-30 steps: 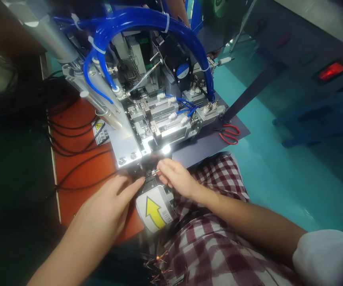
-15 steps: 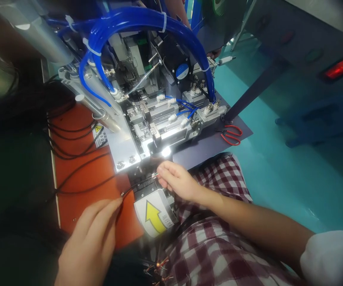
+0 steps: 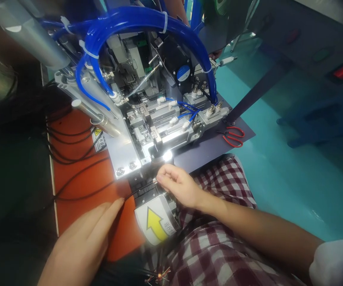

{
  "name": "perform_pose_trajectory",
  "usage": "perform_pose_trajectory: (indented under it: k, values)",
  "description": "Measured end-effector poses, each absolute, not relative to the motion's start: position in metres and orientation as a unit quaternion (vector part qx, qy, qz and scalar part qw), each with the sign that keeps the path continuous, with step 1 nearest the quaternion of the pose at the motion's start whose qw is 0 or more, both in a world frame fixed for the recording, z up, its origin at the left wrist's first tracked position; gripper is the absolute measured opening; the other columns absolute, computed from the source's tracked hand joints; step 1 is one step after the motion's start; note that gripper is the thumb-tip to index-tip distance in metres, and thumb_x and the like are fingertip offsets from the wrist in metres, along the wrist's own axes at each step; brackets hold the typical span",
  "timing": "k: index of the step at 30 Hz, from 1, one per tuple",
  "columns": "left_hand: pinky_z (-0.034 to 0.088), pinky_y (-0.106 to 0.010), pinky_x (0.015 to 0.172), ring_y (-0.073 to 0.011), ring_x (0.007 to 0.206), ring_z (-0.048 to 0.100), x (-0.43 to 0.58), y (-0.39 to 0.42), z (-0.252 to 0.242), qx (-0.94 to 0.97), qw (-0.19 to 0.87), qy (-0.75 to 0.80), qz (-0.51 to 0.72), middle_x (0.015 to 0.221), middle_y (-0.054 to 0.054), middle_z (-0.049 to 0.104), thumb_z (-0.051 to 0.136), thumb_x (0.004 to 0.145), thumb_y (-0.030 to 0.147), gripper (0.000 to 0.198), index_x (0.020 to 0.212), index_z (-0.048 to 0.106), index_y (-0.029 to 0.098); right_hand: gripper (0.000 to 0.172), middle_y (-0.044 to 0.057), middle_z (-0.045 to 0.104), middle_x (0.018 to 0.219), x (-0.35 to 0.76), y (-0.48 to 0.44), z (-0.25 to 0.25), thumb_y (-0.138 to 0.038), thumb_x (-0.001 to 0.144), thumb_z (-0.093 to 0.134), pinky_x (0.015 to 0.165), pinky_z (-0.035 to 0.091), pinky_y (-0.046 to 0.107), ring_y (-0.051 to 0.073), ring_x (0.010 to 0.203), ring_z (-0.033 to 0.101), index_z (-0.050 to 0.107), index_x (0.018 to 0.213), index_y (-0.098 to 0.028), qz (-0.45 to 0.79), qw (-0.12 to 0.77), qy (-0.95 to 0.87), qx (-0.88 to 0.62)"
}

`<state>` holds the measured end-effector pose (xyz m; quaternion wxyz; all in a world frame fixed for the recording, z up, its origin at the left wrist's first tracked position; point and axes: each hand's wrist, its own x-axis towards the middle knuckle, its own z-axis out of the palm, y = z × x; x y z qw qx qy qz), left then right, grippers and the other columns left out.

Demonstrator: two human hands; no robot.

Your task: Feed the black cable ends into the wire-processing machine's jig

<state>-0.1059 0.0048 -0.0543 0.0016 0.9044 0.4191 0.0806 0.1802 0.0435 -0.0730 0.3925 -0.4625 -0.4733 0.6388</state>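
A thin black cable (image 3: pixel 140 188) runs between my hands at the front of a metal machine with air cylinders (image 3: pixel 171 137). My left hand (image 3: pixel 83 234) is closed, its fingertips pinching the cable over the orange board. With thumb and forefinger, my right hand (image 3: pixel 177 183) grips the cable's bright stripped end, just below a glowing lamp (image 3: pixel 167 155). Its fingertips cover part of that end. Right below the cable sits a white cover with a yellow arrow (image 3: pixel 155 222).
Red-handled cutters (image 3: pixel 234 136) lie on the grey plate to the right. More black cables (image 3: pixel 76 171) cross the orange board (image 3: pixel 67 147). Thick blue air hoses (image 3: pixel 141 18) arch above the machine. Copper wire ends (image 3: pixel 159 275) show near my lap.
My left hand has shifted slightly down and to the left along the cable. My right hand stays at the cable end, nearly in place. The view has tilted a little.
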Motion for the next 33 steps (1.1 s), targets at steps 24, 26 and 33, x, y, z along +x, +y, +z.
perform_pose_trajectory:
  k: [24, 26, 33]
  values:
    - [0.055, -0.027, 0.080, -0.0177, 0.091, 0.067, -0.079, 0.036, -0.034, 0.871, 0.078, 0.447, 0.187, 0.100, -0.006, 0.070, 0.045, 0.094, 0.016, 0.028, 0.102, 0.070, 0.024, 0.045, -0.005, 0.049, 0.058, 0.250, -0.023, -0.126, -0.063, 0.091, 0.041, 0.049, 0.029, 0.026, 0.010, 0.044, 0.035, 0.050, 0.080, -0.021, 0.622, 0.320, -0.408, -0.586]
    - [0.054, -0.029, 0.082, -0.0188, 0.092, 0.066, -0.072, 0.049, -0.034, 0.853, 0.081, 0.474, 0.204, 0.097, -0.007, 0.069, 0.043, 0.095, 0.018, 0.026, 0.096, 0.069, 0.021, 0.046, -0.005, 0.049, 0.057, 0.249, -0.029, -0.129, -0.065, 0.090, 0.041, 0.048, 0.029, 0.026, 0.010, 0.044, 0.034, 0.049, 0.078, -0.021, 0.625, 0.308, -0.411, -0.588]
    - [0.052, -0.035, 0.081, -0.0213, 0.085, 0.062, -0.065, 0.087, -0.042, 0.819, 0.059, 0.519, 0.236, 0.087, -0.008, 0.065, 0.041, 0.094, 0.020, 0.022, 0.084, 0.061, 0.018, 0.045, -0.005, 0.049, 0.057, 0.240, -0.037, -0.132, -0.063, 0.089, 0.042, 0.050, 0.029, 0.025, 0.009, 0.045, 0.035, 0.048, 0.076, -0.020, 0.633, 0.256, -0.451, -0.575]
